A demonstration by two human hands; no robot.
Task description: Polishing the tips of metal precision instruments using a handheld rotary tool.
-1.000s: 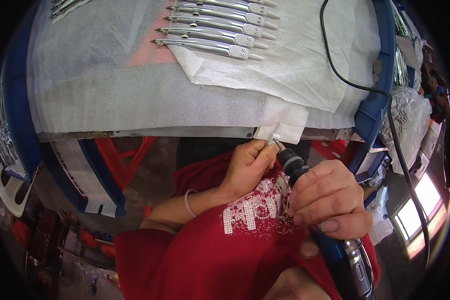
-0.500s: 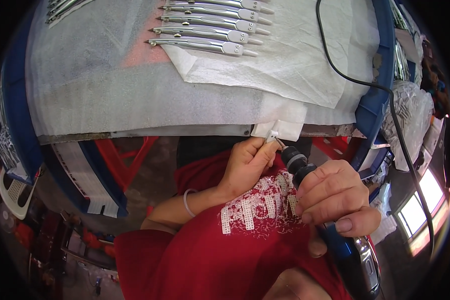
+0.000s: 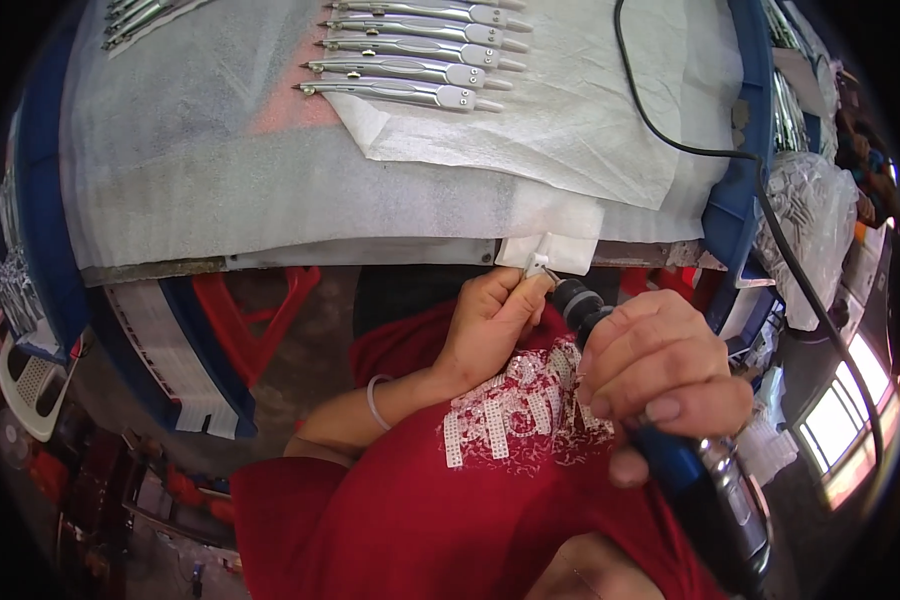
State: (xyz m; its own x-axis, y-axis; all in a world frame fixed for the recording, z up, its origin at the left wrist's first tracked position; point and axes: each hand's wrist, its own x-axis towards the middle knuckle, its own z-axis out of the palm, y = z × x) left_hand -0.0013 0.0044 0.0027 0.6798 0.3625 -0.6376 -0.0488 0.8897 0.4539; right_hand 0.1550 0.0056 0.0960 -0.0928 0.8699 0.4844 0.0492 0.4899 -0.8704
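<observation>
My left hand [image 3: 492,325] is closed at the table's near edge, pinching the head of a silver drawing compass [image 3: 537,265]; the rest of the compass is hidden in my fingers. The compass tip rests against a small white pad [image 3: 575,257] on the edge. In my right hand [image 3: 662,362] is a corded electric screwdriver [image 3: 676,468], blue and black, wrapped by my fingers. Its black chuck [image 3: 576,300] tilts up and left, with the bit at the compass head. Whether the bit sits in a screw I cannot tell.
Several finished-looking compasses [image 3: 410,93] lie in a row on white sheeting [image 3: 530,150]. A black cable [image 3: 692,150] runs down the right side. Blue trays [image 3: 750,180] flank the table, with a plastic bag of parts [image 3: 808,230] at right. A red stool [image 3: 260,320] stands underneath.
The right hand and screwdriver have shifted slightly up and left, bringing the chuck closer to the left fingers. The whole view has shifted a little; the left hand keeps its grip.
</observation>
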